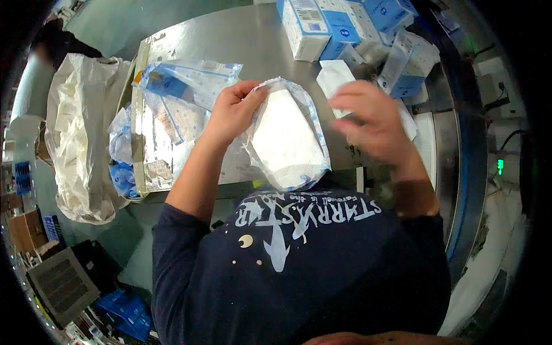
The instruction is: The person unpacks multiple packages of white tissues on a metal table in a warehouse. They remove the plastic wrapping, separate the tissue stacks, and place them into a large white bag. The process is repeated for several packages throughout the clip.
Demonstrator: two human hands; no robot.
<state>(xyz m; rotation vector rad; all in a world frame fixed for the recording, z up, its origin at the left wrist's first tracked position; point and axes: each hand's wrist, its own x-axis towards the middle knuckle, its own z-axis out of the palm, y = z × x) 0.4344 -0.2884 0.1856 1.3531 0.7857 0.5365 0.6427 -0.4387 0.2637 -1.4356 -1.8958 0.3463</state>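
My left hand [236, 110] pinches the upper left edge of a clear plastic bag [321, 138] printed with blue. A thick white pad of what looks like folded tissue [286, 135] sits in the bag, which gapes at the top. The pack is held in front of my chest, over the table's near edge. To its right, my right hand [368, 118] is raised and blurred by motion. Its fingers and thumb are apart, and nothing shows between them. Just beyond that hand lies a white folded wad [334, 77] on the metal table [224, 34], partly hidden by the fingers.
Blue-and-white packs [339, 29] are grouped at the table's far right, one of them tilted [407, 64]. Printed empty-looking plastic wrappers [181, 86] lie on the left. A large white sack [86, 138] stands past the left edge. A blue crate [125, 313] sits on the floor.
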